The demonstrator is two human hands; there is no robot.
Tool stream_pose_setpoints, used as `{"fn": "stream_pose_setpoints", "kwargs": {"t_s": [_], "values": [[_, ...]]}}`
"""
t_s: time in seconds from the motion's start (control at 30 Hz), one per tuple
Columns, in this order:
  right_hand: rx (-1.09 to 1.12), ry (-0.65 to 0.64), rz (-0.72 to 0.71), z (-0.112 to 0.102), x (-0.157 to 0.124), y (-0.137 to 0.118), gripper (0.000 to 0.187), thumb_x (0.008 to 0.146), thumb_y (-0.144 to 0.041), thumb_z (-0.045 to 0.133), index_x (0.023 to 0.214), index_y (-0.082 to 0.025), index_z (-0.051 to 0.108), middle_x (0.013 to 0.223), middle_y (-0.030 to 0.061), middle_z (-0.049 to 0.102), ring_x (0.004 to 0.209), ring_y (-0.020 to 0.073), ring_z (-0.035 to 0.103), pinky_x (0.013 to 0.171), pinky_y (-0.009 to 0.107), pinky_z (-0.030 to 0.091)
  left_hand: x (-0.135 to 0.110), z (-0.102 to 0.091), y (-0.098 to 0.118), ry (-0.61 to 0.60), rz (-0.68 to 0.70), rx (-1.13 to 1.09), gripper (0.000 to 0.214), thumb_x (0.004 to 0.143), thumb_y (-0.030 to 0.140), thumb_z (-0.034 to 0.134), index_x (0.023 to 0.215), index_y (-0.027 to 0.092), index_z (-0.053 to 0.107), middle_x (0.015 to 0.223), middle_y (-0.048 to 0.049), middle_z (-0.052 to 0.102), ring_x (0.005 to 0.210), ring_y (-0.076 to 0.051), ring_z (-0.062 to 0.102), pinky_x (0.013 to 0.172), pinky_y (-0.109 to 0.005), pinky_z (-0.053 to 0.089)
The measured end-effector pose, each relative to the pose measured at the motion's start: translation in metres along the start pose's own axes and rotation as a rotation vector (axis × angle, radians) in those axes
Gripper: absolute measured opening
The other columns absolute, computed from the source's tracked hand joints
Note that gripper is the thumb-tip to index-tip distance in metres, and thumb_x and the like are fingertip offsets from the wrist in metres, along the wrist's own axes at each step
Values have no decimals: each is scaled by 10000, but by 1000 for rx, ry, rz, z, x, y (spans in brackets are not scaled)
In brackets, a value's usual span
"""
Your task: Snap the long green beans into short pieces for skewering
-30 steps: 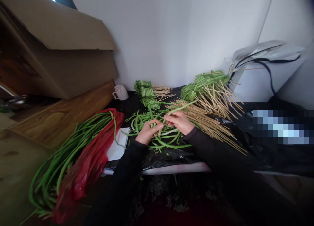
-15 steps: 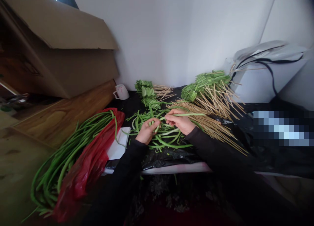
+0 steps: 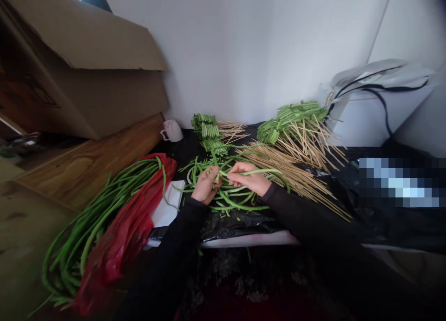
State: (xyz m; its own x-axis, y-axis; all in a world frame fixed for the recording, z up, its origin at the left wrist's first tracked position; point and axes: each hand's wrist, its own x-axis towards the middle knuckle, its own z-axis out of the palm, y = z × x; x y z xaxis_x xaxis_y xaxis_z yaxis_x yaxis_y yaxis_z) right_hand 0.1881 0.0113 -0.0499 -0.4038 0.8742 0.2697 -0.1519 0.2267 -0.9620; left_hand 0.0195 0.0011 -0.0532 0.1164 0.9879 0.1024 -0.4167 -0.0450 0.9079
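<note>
My right hand [image 3: 249, 177] is closed on a long green bean [image 3: 266, 171], whose free end curves out to the right past the wrist. My left hand [image 3: 206, 184] pinches short bean pieces close by, its fingertips almost meeting those of the right. Beneath both hands lies a loose tangle of long beans [image 3: 237, 202] on black plastic. Bundles of cut bean pieces on sticks stand behind, one cluster [image 3: 210, 130] at the back middle and a larger one [image 3: 296, 116] at the back right. Bare wooden skewers [image 3: 296, 172] lie in a heap right of my right hand.
A red plastic bag [image 3: 121, 246] with many long beans [image 3: 90, 219] spills over the left side. White paper [image 3: 169, 207] lies beside it. A white mug [image 3: 172, 131] and a cardboard box [image 3: 114, 84] stand at the back left, a white bag [image 3: 372, 112] at the back right.
My right hand has come slightly down and left, towards my left hand. The bean in it, straight before, now bends downward at its right end.
</note>
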Motion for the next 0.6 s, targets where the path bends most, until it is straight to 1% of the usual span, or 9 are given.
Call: {"fn": "stream_pose_setpoints", "kwargs": {"t_s": [0.07, 0.13, 0.23, 0.37, 0.47, 0.6], "values": [[-7, -18, 12, 2, -1, -1, 231, 718, -368, 753, 741, -166, 643, 624, 7, 677, 514, 96, 561, 532, 237, 461, 0, 0, 1, -3, -20, -37, 381, 666, 375, 805, 708, 152, 500, 571, 52, 486, 444, -27, 375, 394, -132, 242], [8, -10, 20, 2, -1, -2, 234, 719, -373, 751, 750, -165, 648, 631, 7, 677, 515, 92, 555, 532, 236, 458, 1, 0, 4, -9, -50, -63, 357, 690, 349, 790, 706, 157, 490, 557, 50, 482, 426, -29, 372, 379, -134, 242], [62, 11, 33, -2, 0, -3, 232, 718, -374, 749, 763, -167, 655, 638, 3, 674, 523, 86, 549, 541, 232, 455, 2, 0, 8, -8, -94, -104, 311, 742, 331, 739, 712, 162, 480, 572, 40, 495, 411, -29, 367, 356, -132, 235], [142, 16, 47, -7, 1, -4, 231, 708, -380, 751, 760, -178, 651, 632, -13, 653, 536, 84, 548, 538, 228, 441, 3, -2, 13, 8, -126, -152, 266, 803, 358, 654, 739, 158, 490, 588, 40, 487, 400, -20, 347, 346, -124, 234], [161, 10, 52, -8, 1, -4, 229, 692, -370, 765, 751, -179, 653, 627, -15, 646, 535, 84, 541, 534, 229, 433, 1, 0, 12, -5, -145, -146, 289, 798, 407, 660, 772, 154, 522, 579, 38, 501, 387, -25, 357, 336, -133, 226], [143, -8, 54, -6, 1, -2, 223, 682, -348, 778, 759, -168, 672, 621, -8, 646, 527, 87, 535, 528, 235, 424, -3, 4, 9, -93, -125, -27, 367, 759, 468, 708, 774, 142, 538, 584, 21, 542, 383, -31, 397, 336, -143, 210]]}}
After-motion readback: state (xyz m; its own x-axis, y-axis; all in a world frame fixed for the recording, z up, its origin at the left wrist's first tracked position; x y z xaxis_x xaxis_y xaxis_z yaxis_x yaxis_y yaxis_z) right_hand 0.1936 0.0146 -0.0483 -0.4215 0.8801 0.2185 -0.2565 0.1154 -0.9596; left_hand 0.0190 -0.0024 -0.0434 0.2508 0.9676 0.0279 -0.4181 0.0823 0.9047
